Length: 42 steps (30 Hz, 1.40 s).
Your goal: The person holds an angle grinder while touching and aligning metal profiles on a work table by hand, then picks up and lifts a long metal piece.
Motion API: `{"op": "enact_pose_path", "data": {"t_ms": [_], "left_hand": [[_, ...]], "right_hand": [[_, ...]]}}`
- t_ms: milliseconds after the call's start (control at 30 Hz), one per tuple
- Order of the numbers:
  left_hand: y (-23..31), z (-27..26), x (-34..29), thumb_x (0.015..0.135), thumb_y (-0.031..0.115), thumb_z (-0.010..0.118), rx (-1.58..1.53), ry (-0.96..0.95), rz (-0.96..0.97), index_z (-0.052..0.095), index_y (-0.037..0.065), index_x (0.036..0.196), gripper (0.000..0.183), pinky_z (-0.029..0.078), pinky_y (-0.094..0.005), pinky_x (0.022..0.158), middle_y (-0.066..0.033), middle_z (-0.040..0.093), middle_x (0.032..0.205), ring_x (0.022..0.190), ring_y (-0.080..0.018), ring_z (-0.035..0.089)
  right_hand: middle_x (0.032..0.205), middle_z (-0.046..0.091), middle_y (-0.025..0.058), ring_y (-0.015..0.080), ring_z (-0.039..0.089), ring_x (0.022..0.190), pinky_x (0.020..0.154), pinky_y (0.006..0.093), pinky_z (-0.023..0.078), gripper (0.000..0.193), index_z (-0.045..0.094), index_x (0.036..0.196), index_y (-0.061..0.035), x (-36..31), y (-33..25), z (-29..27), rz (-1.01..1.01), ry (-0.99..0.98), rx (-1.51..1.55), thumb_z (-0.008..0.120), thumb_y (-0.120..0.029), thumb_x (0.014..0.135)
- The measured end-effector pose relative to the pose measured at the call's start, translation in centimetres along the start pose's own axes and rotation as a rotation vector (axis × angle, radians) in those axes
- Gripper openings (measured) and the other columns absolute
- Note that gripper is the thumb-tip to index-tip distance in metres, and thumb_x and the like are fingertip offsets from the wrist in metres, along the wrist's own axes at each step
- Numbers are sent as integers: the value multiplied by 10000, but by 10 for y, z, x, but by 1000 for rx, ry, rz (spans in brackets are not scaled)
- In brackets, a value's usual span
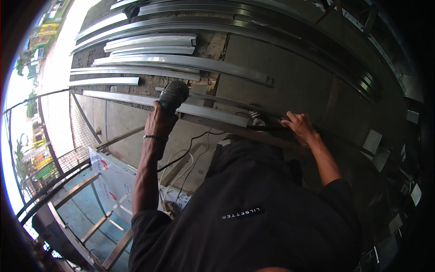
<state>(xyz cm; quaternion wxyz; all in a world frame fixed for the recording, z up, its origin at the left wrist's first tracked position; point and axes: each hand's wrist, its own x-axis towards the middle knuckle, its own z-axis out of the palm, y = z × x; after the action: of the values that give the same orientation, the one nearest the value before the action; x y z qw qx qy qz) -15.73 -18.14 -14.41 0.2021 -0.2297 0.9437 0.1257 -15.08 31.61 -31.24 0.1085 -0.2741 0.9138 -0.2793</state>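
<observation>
Big stack of long silver metal channels (181,61) lying flat on the concrete floor (290,77), all running roughly left to right, bending with the lens. Nearest to the body, a dark steel bar (235,131) running left to right too, sloping down a bit toward the right, long axis parallel to the channels just beyond it. Just left of and below the bar, a metal ladder-like frame (97,226) and a white printed sheet (115,181). A couple of thin cables (190,143) trailing under the bar's near side. At the bar's left end, left hand (159,122) wrapped tight around a grey power tool (173,95), tool body pointing up and away, nose over the bar. Toward the bar's right part, right hand (300,127) pressed on it, fingers spread; can't tell if actually gripping. Thin bracelet (153,136) on the left wrist.
</observation>
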Motion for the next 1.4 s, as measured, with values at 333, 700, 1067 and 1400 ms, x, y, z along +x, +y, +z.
{"op": "enact_pose_path", "data": {"t_ms": [333,700,1067,1400], "left_hand": [[21,13,-11,818,149,738,127,-13,10,493,-101,1196,514,575,-555,805,-373,708,955,945,-515,720],[60,15,-28,838,136,691,72,-169,110,445,-81,1183,476,580,-589,837,-385,703,953,976,-553,696],[68,42,-38,837,158,706,66,-122,142,413,-66,1191,511,568,-600,819,-387,696,937,958,-554,690],[84,34,-45,837,128,695,58,-156,109,427,-67,1172,471,564,-609,824,-401,691,961,977,-558,686]], "right_hand": [[704,702,117,369,715,673,536,462,537,327,580,941,-69,-6,0,9,-22,34,-95,770,-335,956],[692,695,127,361,720,672,537,452,548,317,578,930,-63,-6,-2,7,-19,59,-91,775,-310,952],[690,698,132,347,732,675,546,438,562,317,583,921,-70,-6,-4,7,-8,56,-78,776,-319,950],[688,704,132,351,736,676,557,451,566,333,583,920,-74,-11,-1,12,24,55,-89,754,-357,963]]}}
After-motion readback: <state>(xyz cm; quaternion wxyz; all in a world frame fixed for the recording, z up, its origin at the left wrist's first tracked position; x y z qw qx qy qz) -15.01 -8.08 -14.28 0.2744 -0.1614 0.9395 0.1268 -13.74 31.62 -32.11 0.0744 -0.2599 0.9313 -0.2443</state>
